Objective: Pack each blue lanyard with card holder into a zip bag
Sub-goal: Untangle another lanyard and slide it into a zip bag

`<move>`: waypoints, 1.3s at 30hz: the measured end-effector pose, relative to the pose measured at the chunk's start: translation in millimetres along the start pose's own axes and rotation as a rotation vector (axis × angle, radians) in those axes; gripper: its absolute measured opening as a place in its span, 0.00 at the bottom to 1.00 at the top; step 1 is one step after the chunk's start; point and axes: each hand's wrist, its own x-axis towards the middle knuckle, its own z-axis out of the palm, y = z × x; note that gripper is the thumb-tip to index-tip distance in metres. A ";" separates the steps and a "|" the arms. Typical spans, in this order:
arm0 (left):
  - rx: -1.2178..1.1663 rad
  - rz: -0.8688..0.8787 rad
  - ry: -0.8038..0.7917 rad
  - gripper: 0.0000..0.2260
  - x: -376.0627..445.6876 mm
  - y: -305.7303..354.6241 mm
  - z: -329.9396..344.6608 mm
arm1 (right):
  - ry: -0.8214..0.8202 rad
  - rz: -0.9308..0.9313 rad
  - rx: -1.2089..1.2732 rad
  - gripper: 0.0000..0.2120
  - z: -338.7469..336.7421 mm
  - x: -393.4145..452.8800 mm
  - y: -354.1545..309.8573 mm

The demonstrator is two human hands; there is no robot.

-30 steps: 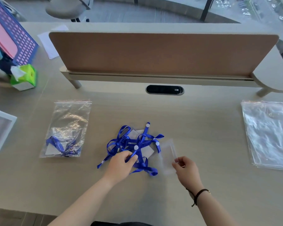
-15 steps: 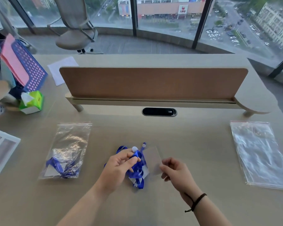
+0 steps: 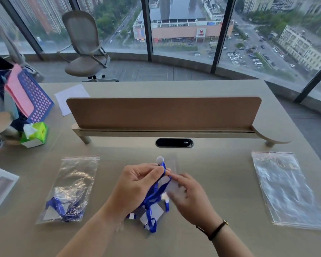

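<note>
1. Head view, edges and room: the pale surface (image 3: 220, 182) is bounded at the back by a brown divider panel (image 3: 163, 112) on short legs, with a black oval cable port (image 3: 174, 142) just in front of it. Bare surface is seen between the hands and the bags on either side.
2. The left hand (image 3: 137, 184) is held above the surface, its thumb and fingers pinching the blue lanyard (image 3: 154, 197) near a white clip at the top. The right hand (image 3: 189, 193) has its fingers curled on a clear card holder (image 3: 171, 173); the grip is blurred. Loops of lanyard hang down to more card holders lying on the surface below.
3. Around: at the far left a green tissue box (image 3: 35, 133), a blue basket (image 3: 36, 98) and a white sheet of paper (image 3: 70, 98) are seen; a grey chair (image 3: 83, 47) stands beyond the surface by the windows.
4. Containers: a zip bag (image 3: 70, 188) left of the hands holds a blue lanyard and card holder. A stack of flat zip bags (image 3: 285, 190) lies well apart on the right.
</note>
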 end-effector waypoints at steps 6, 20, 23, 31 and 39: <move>0.124 0.216 -0.081 0.05 9.0 26.6 6.3 | -0.130 -0.114 -0.007 0.23 8.2 4.3 -17.3; 0.012 0.176 0.531 0.05 34.1 7.0 -29.2 | 0.016 0.292 0.179 0.08 -7.1 7.7 16.8; -0.048 0.049 0.622 0.04 41.7 -18.4 -43.8 | 0.010 0.341 0.364 0.04 -18.5 8.0 18.5; -0.195 -0.124 0.639 0.14 51.1 -61.4 -48.6 | -0.237 0.402 0.618 0.24 -44.7 7.7 19.8; 0.026 -0.383 0.220 0.10 28.0 -117.9 -29.0 | -0.040 0.393 0.742 0.13 -41.5 12.4 13.2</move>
